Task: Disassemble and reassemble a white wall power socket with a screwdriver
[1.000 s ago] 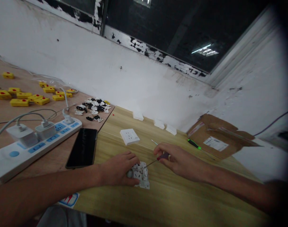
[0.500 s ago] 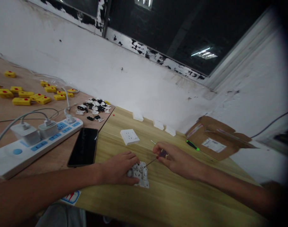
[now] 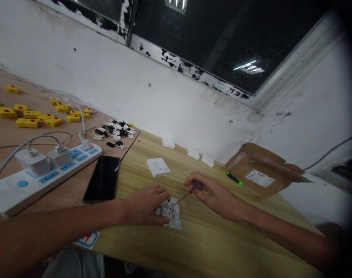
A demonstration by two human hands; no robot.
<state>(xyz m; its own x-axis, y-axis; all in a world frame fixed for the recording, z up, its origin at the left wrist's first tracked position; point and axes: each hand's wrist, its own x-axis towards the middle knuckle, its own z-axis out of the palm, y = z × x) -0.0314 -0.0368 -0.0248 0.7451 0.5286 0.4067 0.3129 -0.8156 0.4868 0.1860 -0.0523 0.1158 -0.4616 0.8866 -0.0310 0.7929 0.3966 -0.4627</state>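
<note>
A white wall socket [image 3: 172, 216] with its inner parts showing lies on the table. My left hand [image 3: 148, 206] is closed on its left side, fingers at the far edge and thumb at the near one. In my right hand [image 3: 209, 193] is a screwdriver [image 3: 184, 196] with a purplish handle and red collar. Its shaft slants down left, and the tip meets the upper right part of the socket. Just past my right fingers a thin pale rod [image 3: 186, 173] shows; whether it is held I cannot tell. A white socket cover [image 3: 158, 167] lies farther back.
Left are a phone [image 3: 102, 179], a power strip [image 3: 57, 175] with chargers, yellow parts [image 3: 27, 122] and a pile of black and white pieces [image 3: 118, 130]. White pieces [image 3: 193, 153] line the wall. A green-black screwdriver [image 3: 234, 178] lies beside a cardboard box [image 3: 259, 170].
My right hand has turned slightly around the screwdriver, and the red collar now shows more clearly. My left hand and the socket have hardly moved.
</note>
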